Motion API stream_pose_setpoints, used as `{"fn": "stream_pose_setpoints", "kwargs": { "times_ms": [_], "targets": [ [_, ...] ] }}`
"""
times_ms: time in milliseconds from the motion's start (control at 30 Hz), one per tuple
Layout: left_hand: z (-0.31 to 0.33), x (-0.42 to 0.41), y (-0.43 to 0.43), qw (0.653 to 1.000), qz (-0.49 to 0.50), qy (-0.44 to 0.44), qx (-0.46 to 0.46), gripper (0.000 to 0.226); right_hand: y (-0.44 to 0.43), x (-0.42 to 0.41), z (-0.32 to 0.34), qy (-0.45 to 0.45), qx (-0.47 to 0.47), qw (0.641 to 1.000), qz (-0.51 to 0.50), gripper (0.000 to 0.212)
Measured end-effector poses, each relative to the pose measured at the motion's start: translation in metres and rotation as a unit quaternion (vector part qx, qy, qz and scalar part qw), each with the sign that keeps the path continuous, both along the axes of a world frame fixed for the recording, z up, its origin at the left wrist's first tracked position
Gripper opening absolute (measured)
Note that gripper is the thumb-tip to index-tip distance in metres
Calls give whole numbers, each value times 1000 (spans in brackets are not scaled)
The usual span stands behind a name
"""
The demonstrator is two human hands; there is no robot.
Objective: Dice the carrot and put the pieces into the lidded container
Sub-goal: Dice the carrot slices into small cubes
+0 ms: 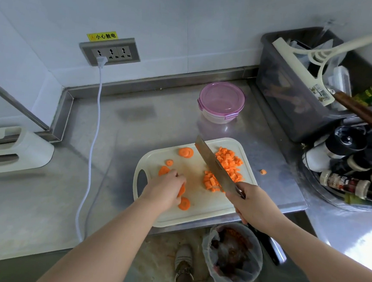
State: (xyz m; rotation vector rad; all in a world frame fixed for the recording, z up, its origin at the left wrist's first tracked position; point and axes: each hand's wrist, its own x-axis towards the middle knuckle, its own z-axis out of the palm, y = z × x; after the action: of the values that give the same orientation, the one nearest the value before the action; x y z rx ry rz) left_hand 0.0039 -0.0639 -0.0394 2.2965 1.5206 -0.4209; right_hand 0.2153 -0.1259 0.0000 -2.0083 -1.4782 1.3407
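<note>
Roughly halfway: diced carrot (225,168) heaped at the cutting board's (209,206) three o'clock, carrot slices (186,152) uncut toward ten. Left hand (165,189) holds one slice; right hand (253,205) grips the cleaver (212,163). Lidded container (221,101), twelve o'clock, closed.

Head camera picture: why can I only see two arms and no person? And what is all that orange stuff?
The camera sits on the person's head and looks down, so you see what they see: their own arms and hands. There is no robot here, and this is the only picture. The left hand holds a carrot piece on the white cutting board. The right hand has a big knife in its grip, the blade slanting across the board. The orange stuff is carrot: round slices not yet diced, and a pile of small cubes already cut. One cube lies off the board on the metal counter. Behind the board stands the container, with its pink lid on.
</note>
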Motion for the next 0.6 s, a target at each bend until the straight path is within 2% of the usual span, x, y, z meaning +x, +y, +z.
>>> {"fn": "stream_pose_setpoints", "kwargs": {
  "times_ms": [133,267,433,600],
  "targets": [
    [-4,11,5,998,17,-26,51,40,-8,-6,-6,-18,-11,999,31,27],
    [-11,15,3,993,67,-72,59,46,-15,-9,-15,-28,-27,998,49,21],
    [-16,18,-5,975,177,-127,48,33,-21,-16,-26,-27,-28,998,52,11],
    [-14,31,-9,942,276,-189,21,26,-27,-22,-35,-40,-17,997,58,19]
  ]
}}
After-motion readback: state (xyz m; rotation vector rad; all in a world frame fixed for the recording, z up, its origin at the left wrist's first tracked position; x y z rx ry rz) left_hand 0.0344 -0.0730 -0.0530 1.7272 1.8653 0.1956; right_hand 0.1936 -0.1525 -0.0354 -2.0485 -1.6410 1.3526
